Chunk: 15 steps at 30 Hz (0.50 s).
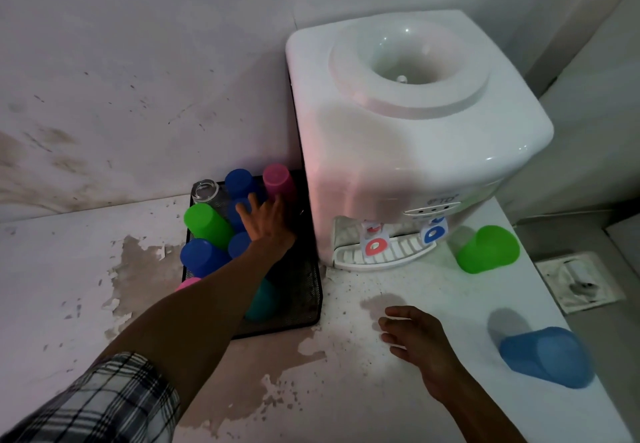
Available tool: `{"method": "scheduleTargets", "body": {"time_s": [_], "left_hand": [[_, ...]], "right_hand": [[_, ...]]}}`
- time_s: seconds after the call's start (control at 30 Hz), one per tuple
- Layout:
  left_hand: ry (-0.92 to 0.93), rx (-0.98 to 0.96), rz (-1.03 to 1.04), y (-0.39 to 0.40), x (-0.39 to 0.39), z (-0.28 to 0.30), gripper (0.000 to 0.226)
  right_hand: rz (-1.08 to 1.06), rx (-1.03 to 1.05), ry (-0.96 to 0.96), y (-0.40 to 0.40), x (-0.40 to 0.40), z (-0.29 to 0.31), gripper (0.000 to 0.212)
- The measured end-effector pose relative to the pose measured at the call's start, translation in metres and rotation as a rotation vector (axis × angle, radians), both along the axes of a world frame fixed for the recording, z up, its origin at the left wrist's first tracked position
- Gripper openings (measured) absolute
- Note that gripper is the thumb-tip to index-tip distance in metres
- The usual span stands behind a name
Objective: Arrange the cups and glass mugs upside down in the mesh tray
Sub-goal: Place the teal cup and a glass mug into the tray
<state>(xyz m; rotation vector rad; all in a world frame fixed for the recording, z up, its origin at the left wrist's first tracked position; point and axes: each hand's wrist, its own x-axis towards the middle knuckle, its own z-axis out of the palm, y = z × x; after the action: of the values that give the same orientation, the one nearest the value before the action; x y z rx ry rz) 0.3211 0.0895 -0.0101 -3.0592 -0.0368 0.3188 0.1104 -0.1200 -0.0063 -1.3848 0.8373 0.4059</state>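
A black mesh tray (304, 300) sits on the counter, left of a water dispenser. Inside it stand upside-down cups: a pink cup (278, 179), a blue cup (239, 181), a green cup (207, 223), another blue cup (201, 255), a teal cup (261, 300) and a glass mug (206, 190). My left hand (268, 223) reaches over the tray's far part with fingers spread, holding nothing. My right hand (414, 333) hovers open above the counter. Outside the tray, a green cup (488, 248) and a light blue cup (545, 356) stand upside down on the counter's right side.
A white water dispenser (408, 138) with a drip tray (381, 252) stands right of the mesh tray, against the stained wall. The counter's right edge (568, 321) drops off close to the light blue cup. The counter surface is worn and peeling.
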Motion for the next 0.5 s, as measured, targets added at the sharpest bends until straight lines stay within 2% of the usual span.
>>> {"method": "scheduleTargets", "body": {"time_s": [0.23,0.4,0.5], "left_hand": [[-0.003,0.052,-0.059,0.0032,0.0017,-0.0039,0.057],[-0.007,0.047,-0.077,0.0015,0.0042,-0.0081,0.052],[-0.086,0.005,-0.072,0.0006,-0.0032,-0.0026,0.046]], "right_hand": [[-0.004,-0.025,0.030,-0.0013,-0.0085,0.0014,0.021],[-0.009,-0.045,0.032,-0.0008,-0.0093,0.0034,0.021],[-0.006,-0.071,0.010,-0.0024,-0.0065,0.0061,0.021]]}}
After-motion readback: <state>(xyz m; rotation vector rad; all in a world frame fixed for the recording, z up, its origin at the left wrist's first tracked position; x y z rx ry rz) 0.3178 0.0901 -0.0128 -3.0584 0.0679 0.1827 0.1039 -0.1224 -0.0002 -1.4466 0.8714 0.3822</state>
